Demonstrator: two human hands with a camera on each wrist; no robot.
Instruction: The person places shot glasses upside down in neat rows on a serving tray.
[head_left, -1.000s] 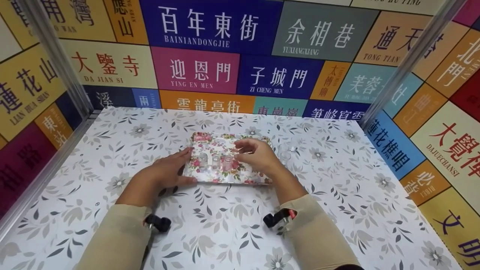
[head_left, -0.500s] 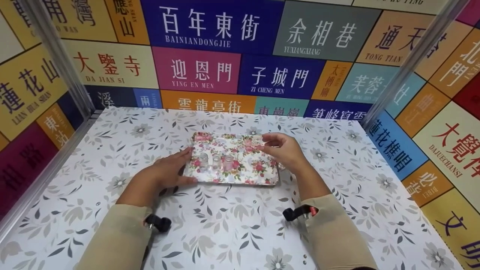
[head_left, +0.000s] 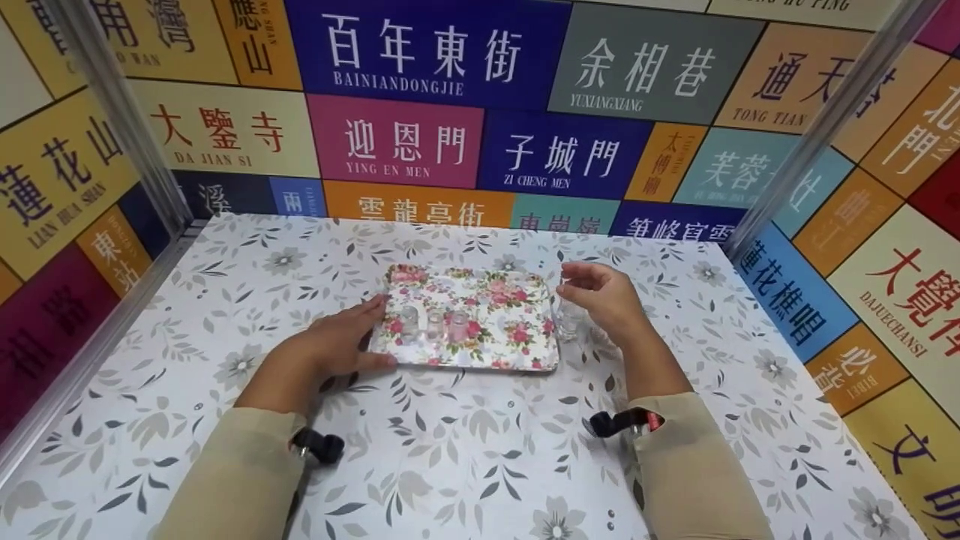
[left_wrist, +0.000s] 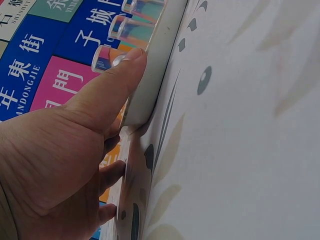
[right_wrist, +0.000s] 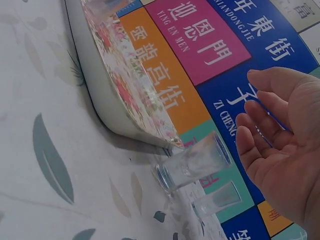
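A flower-printed tray (head_left: 517, 341) lies on the table with three small clear glasses (head_left: 457, 325) standing on its left half. My left hand (head_left: 334, 341) rests against the tray's front left corner. Its thumb (left_wrist: 107, 82) lies straight along the front wall, the other fingers by the left side. Past the tray's right edge, my right hand (head_left: 609, 300) hovers with nothing in it, fingers loosely bent and apart from the thumb. Below it two more small glasses, a larger one (right_wrist: 195, 162) and a smaller one (right_wrist: 217, 200), stand on the table close to the tray's corner.
A white cloth with grey leaves and flowers covers the table (head_left: 442, 450). Behind it rises a wall (head_left: 420, 142) of coloured panels with lettering. Metal posts (head_left: 817, 127) stand at the back corners. Black camera mounts (head_left: 319, 446) stick out from both sleeves.
My right hand has moved right, from above the tray to beyond its right edge, uncovering the tray's right half. The left hand and the three glasses on the tray stay in place.
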